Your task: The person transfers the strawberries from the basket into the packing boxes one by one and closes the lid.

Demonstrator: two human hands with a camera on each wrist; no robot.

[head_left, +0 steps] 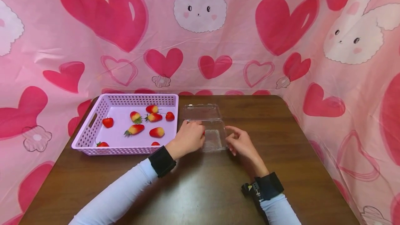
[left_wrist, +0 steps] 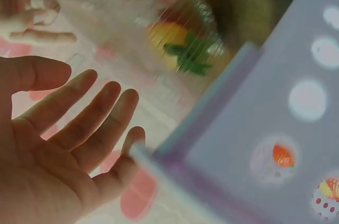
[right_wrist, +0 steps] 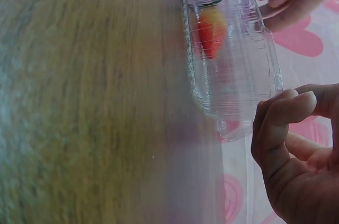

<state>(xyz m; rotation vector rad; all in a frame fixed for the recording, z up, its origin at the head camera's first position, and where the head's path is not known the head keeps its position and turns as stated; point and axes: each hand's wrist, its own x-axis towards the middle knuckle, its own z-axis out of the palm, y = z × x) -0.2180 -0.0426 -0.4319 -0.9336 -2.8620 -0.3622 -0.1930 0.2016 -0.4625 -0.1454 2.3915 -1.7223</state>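
A clear plastic clamshell container (head_left: 215, 134) stands on the table with its lid (head_left: 201, 112) tipped back. Over its left side is my left hand (head_left: 189, 135), its fingers loosely extended and apart with nothing between them in the left wrist view. One red-and-yellow strawberry (right_wrist: 212, 30) with green leaves lies inside the container, mostly hidden by the left hand in the head view. My right hand (head_left: 242, 143) is at the container's right edge, where its curled thumb and finger pinch the rim in the right wrist view.
A lilac perforated basket (head_left: 125, 151) sits to the left, close beside the container. Several strawberries, such as a red one (head_left: 107, 122) and a two-toned one (head_left: 157, 132), lie spread in it. A pink heart-and-rabbit cloth (head_left: 193, 41) hangs behind the brown table (head_left: 212, 190).
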